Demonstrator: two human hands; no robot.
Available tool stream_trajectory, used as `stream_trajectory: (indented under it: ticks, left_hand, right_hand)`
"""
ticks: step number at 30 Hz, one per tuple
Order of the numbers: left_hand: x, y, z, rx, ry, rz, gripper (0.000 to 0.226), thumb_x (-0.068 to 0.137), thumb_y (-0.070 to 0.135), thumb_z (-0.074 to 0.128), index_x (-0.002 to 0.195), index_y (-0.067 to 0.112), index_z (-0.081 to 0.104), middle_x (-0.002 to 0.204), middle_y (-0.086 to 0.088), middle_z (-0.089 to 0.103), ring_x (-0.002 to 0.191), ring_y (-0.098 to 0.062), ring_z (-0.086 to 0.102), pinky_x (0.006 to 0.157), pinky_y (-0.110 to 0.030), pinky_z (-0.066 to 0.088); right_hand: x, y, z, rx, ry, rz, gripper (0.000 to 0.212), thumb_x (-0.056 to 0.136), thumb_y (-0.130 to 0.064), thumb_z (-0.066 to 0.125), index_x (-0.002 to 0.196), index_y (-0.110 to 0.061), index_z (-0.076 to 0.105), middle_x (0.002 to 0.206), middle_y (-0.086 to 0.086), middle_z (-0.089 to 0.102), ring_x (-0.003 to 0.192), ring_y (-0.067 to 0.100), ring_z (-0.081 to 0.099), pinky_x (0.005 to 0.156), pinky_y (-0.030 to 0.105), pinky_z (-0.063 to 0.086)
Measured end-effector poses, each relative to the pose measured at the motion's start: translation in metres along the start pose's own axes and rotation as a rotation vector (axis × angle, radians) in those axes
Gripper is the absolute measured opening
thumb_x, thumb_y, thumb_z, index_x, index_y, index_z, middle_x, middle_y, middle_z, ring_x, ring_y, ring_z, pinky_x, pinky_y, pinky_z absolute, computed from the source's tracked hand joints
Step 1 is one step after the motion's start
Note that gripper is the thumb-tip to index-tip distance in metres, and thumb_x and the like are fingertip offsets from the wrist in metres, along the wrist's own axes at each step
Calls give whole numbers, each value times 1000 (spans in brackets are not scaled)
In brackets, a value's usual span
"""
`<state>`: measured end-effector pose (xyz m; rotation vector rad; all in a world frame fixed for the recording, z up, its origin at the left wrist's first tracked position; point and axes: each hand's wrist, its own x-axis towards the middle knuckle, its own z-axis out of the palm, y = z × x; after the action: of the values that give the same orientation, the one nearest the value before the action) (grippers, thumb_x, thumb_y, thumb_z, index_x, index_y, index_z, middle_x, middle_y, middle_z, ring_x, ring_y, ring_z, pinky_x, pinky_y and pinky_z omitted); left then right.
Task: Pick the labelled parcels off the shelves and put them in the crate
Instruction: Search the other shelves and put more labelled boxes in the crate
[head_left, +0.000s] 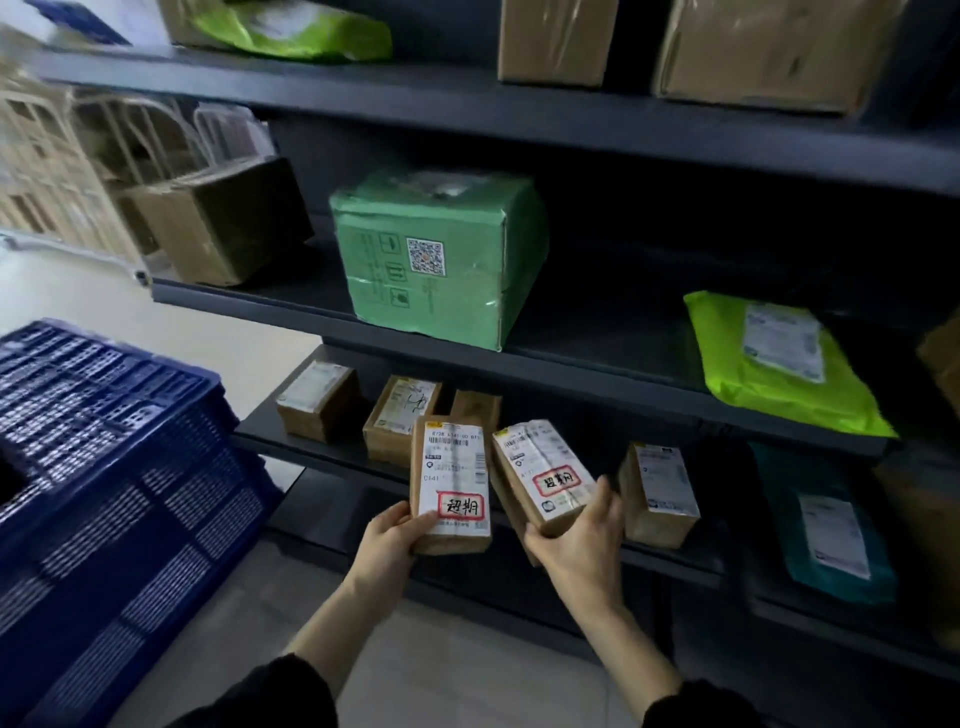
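A: Where were the task parcels logged?
B: Two small brown parcels, each marked with a red-bordered sticker, were held up to the right of the crate (156, 467), above its rim level. Neither had been put in the crate. The crate's inside was mostly out of view.

A: Grips?
B: The nearer parcel (451, 467), closer to the crate, was clamped at its bottom end by the left hand (397, 532), with the thumb laid across the label face and the fingers behind. The farther parcel (540, 467) was cupped from below by the right hand (574, 543), tilted, with fingers curled round the edge away from the crate. Contact between the two parcels could not be made out because of blur.

A: Handling?
B: Both were judged light, since each was carried by one hand at one end. Stiff cardboard was assumed, so no sag was expected. The faces were taped over and possibly slick. A hold across the short sides was judged safer than a pinch on the glossy label. Contents unknown, so a gentle set-down was advised.

A: Rest?
B: The lower shelf (291, 447) was noted just right of the crate, with three small boxes (319, 408) (400, 415) (657, 493) on it. No red sticker was made out on them. A green box (436, 260) was seen higher up, and a lime mailer (779, 364) far right of the crate.
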<state>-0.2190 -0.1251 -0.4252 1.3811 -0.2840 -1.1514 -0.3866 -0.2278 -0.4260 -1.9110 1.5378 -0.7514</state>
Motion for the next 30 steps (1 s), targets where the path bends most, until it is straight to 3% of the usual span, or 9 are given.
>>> stream_trajectory:
  ticks: [7, 10, 13, 20, 26, 30]
  left_hand:
    - [-126, 61, -18, -88, 109, 48, 25, 88, 2, 57, 112, 8, 58, 101, -15, 73, 88, -26, 71, 75, -31, 55]
    - [-170, 91, -34, -153, 165, 91, 20, 88, 2, 56, 105, 12, 59, 90, -8, 76, 80, -19, 73, 67, -27, 56]
    - [-208, 123, -63, -199, 235, 154, 18, 89, 2, 55, 101, 14, 58, 85, -5, 77, 79, -18, 73, 72, -29, 53]
    - [-292, 184, -154, -220, 414, 288, 37, 87, 4, 60, 123, 8, 51, 106, -13, 69, 94, -27, 68, 79, -37, 57]
    - [-359, 219, -242, -285, 496, 419, 45, 88, 2, 57, 130, 10, 42, 108, -14, 65, 98, -28, 65, 81, -37, 52]
    - [-398, 233, -305, -322, 568, 473, 48, 88, 0, 56, 132, 11, 39, 109, -17, 65, 98, -30, 65, 81, -37, 52]
  right_hand:
    - [-68, -93, -57, 102, -60, -108, 106, 57, -26, 88, 140, -2, 27, 137, 15, 33, 125, 27, 41, 95, 35, 46]
    - [-97, -139, -66, 204, -104, -174, 104, 56, -22, 89, 139, -3, 29, 136, 12, 34, 123, 24, 44, 94, 27, 43]
    - [-122, -191, -65, 253, -153, -252, 104, 55, -19, 89, 138, -1, 30, 135, 14, 35, 123, 26, 43, 98, 32, 43]
    - [-197, -312, -39, 369, -262, -409, 100, 57, -17, 88, 137, 1, 30, 132, 16, 39, 122, 26, 43, 99, 30, 41]
    - [-264, -402, -7, 449, -365, -560, 100, 58, -21, 87, 138, -5, 29, 129, 8, 43, 119, 18, 43, 98, 30, 42]
    - [-306, -453, 17, 618, -533, -506, 77, 72, -30, 78, 133, -13, 35, 119, -3, 44, 113, 12, 45, 93, 24, 40]
